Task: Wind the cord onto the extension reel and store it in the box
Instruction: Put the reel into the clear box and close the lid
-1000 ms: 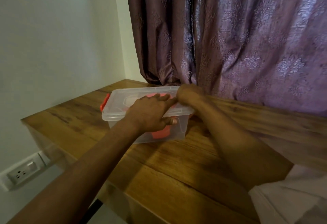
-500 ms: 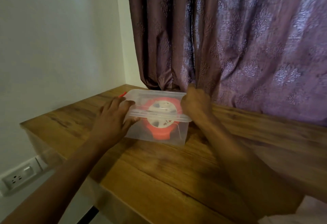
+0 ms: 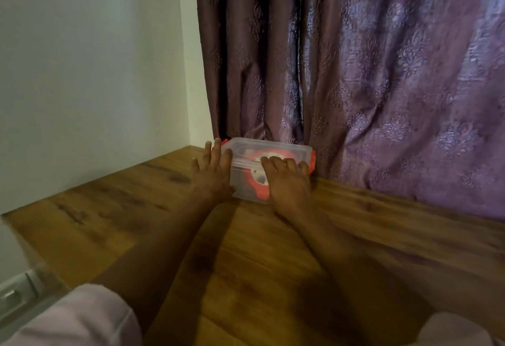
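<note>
A clear plastic box (image 3: pixel 246 154) with its lid on and red side clips stands at the far end of the wooden table, against the curtain. Through its walls shows the red-and-white extension reel (image 3: pixel 255 179). My left hand (image 3: pixel 214 170) lies flat against the box's left side, fingers straight. Over the near right part of the lid and front wall lies my right hand (image 3: pixel 287 181), its fingers stretched across the lid. The cord itself cannot be made out.
The wooden table (image 3: pixel 246 263) runs toward me, with its left edge beside a white wall. A purple patterned curtain (image 3: pixel 382 72) hangs behind the box. A wall socket (image 3: pixel 13 293) sits low at the left.
The box has slid away from me to the back of the table, up against the curtain. Both hands moved with it, and the right hand went from the box's right end onto the lid.
</note>
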`<state>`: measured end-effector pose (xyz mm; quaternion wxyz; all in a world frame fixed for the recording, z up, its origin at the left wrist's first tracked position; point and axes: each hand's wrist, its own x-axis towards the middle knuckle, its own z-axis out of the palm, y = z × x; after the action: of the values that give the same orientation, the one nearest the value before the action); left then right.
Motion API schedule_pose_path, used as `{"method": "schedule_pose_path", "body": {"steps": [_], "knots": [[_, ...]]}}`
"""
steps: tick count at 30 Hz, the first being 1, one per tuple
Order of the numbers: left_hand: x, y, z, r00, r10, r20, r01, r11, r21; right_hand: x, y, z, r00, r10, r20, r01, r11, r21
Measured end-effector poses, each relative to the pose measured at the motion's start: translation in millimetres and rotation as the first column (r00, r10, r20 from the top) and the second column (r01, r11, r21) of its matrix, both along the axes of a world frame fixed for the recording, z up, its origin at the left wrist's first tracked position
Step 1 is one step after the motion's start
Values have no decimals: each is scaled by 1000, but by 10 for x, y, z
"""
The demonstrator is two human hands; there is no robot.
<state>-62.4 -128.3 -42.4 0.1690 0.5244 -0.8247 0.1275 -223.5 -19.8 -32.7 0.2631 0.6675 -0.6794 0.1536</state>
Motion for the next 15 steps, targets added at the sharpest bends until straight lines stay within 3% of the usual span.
{"method": "schedule_pose_path", "body": {"steps": [15], "knots": [[-168, -711, 12, 999, -7, -52, 10, 998, 61, 40, -655, 22, 995, -38, 87, 40, 999, -21]]}}
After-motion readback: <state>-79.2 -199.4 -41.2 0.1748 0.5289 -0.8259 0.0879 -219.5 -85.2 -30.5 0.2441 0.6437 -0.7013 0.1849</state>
